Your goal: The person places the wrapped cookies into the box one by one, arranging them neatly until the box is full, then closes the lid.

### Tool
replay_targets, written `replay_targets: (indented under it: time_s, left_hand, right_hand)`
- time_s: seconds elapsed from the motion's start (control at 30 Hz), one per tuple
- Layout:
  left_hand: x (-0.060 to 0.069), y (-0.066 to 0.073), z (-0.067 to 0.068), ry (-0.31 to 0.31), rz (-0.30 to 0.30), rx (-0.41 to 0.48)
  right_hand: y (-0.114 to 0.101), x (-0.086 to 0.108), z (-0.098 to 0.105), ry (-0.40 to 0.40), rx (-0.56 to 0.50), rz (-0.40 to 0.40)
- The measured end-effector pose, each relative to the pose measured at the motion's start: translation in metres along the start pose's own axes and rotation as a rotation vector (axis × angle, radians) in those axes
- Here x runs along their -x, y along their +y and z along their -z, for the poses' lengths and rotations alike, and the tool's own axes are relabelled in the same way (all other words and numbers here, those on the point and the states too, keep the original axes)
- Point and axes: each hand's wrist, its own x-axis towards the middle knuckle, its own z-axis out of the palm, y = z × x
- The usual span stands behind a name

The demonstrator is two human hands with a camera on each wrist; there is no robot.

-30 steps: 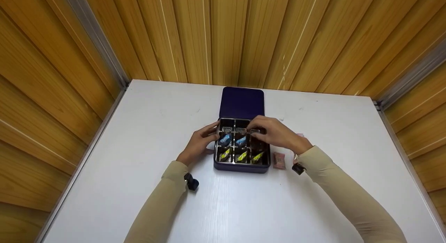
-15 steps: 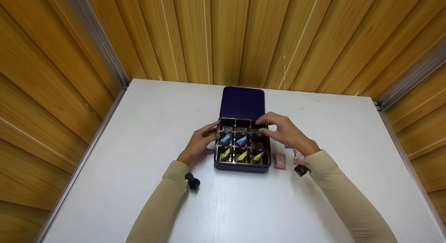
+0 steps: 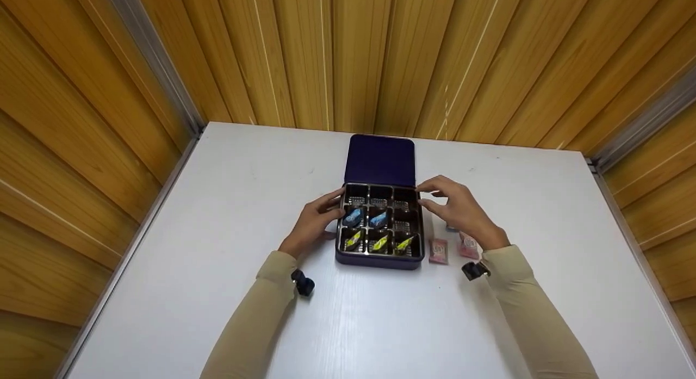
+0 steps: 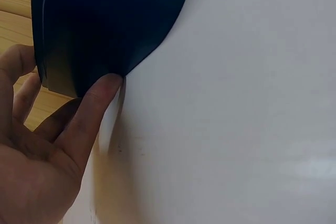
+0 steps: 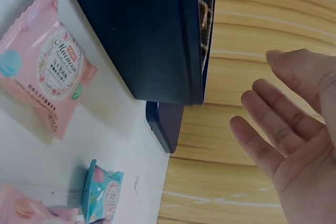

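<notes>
In the head view a dark blue hinged box (image 3: pixel 380 262) stands with its lid (image 3: pixel 379 159) raised at the back; its divided tray holds two blue-wrapped pieces (image 3: pixel 379 218) in the middle row and three yellow-green ones (image 3: pixel 380 242) in the front row. The back row's compartments and the middle row's right one look empty. My left hand (image 3: pixel 312 222) holds the box's left side, thumb at the rim; the left wrist view shows its fingertips against the dark wall (image 4: pixel 105 24). By the right rim is my right hand (image 3: pixel 462 210), fingers apart, nothing held; the right wrist view (image 5: pixel 299 129) shows it off the box.
Two pink packets (image 3: pixel 439 251) (image 3: pixel 468 245) lie right of the box on the white table (image 3: pixel 348 324). A teal packet (image 5: pixel 102 192) is beyond them in the right wrist view. Wood-patterned walls (image 3: pixel 353 58) stand around the table's back and sides.
My right hand has moved right, from over the tray to beside its right rim, uncovering the right-hand compartments. The left hand has stayed on the box.
</notes>
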Motion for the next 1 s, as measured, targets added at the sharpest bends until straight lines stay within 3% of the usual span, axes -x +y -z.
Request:
replay_targets:
  time_s: [0.47, 0.8, 1.0]
  left_hand:
    - [-0.001, -0.001, -0.001, -0.005, -0.008, -0.02]
    - [0.0, -0.001, -0.001, -0.001, -0.017, -0.025]
    - [-0.001, -0.002, -0.001, 0.015, -0.02, -0.031]
  right_hand:
    - [0.014, 0.024, 0.002, 0.14, 0.12, -0.147]
    - [0.017, 0.038, 0.002, 0.124, 0.168, -0.362]
    - [0.017, 0.044, 0.001, 0.101, 0.179, -0.451]
